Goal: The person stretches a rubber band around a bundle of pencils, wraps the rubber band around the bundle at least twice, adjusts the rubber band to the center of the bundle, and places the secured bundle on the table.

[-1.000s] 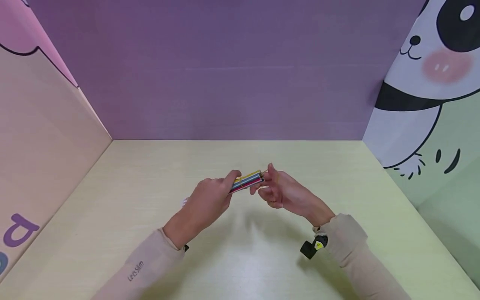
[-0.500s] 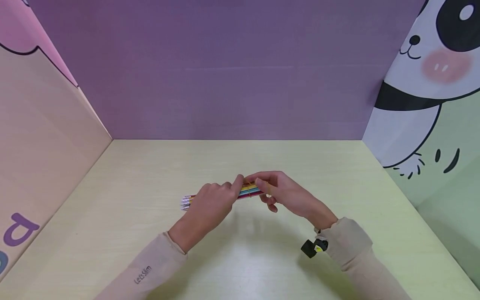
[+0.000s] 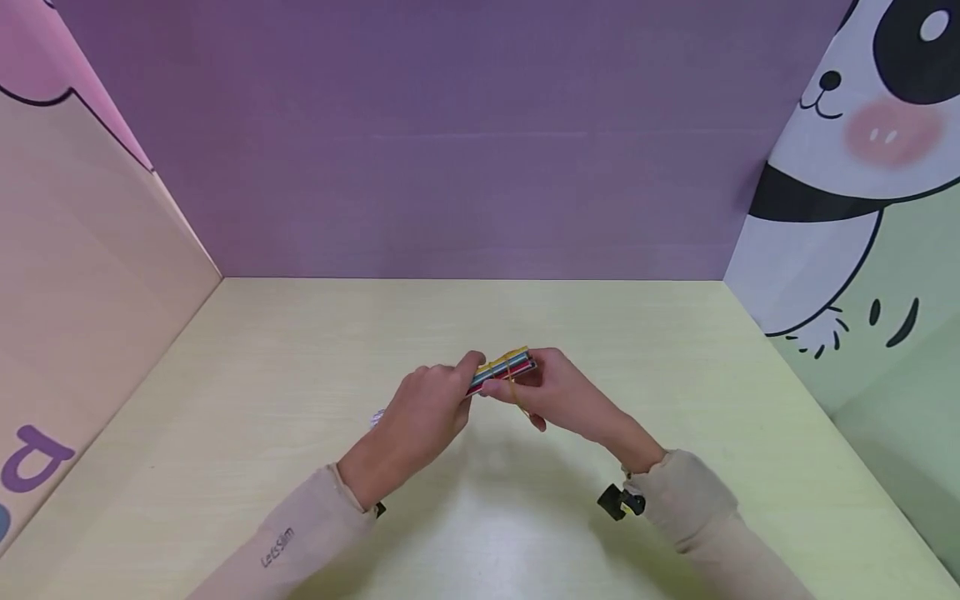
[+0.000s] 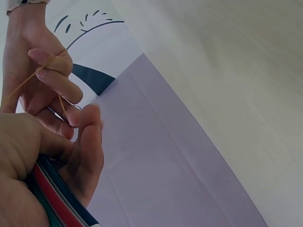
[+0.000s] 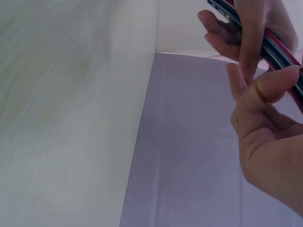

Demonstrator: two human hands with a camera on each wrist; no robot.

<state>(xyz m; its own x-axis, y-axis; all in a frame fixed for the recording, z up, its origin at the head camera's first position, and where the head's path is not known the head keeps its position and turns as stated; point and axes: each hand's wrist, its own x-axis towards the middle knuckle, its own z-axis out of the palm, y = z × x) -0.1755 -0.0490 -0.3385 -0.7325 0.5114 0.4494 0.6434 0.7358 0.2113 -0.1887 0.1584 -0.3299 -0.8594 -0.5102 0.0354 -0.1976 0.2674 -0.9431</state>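
A bundle of pencils (image 3: pixel 498 369) in yellow, blue and red slants upward to the right, above the table. My left hand (image 3: pixel 423 408) grips it round the middle; pale pencil ends (image 3: pixel 377 417) peep out behind that hand. On the right, my right hand (image 3: pixel 566 396) is at the other end, its thumb along the bundle's near side. A thin yellow rubber band (image 3: pixel 517 396) crosses the pencils and stretches down to the right fingers. In the left wrist view, the rubber band (image 4: pixel 23 85) runs taut over curled right fingers (image 4: pixel 61 85). Part of the bundle is hidden by the hands.
Under the hands lies a pale wooden table (image 3: pixel 300 333). A purple wall (image 3: pixel 480 167) rises behind it, with a pink panel (image 3: pixel 90 250) at left and a panda-printed panel (image 3: pixel 810 250) at right. Small black cameras (image 3: pixel 621 502) sit at the wrists.
My right hand has closed in on the bundle from the right, and the rubber band now lies across the pencils. The bundle dipped level, then tilted up again at its right end.
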